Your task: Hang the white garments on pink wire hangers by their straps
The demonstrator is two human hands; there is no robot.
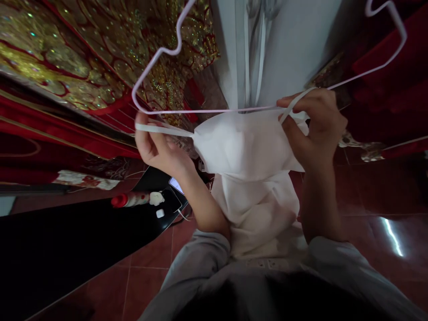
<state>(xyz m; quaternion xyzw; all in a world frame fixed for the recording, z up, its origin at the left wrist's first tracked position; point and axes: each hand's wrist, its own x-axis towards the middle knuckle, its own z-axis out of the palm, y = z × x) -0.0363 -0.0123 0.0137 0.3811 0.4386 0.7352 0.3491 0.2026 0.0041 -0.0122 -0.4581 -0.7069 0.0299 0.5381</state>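
Note:
A white garment [249,156] hangs in front of me from a pale wire hanger [200,110] that spans the upper view. My left hand [155,145] pinches the garment's left strap [163,129] just below the hanger's left shoulder. My right hand [316,127] is closed on the right strap [296,104], where it meets the hanger's bar. The white cloth falls down between my forearms to my lap. Grey sleeves cover both arms.
Red garments with gold sequin embroidery [67,58] hang at the upper left, dark red cloth [394,80] at the right. A black table [67,240] at the left bears a red-capped bottle [132,199], a phone [176,185] and a white charger. The floor is red tile [368,205].

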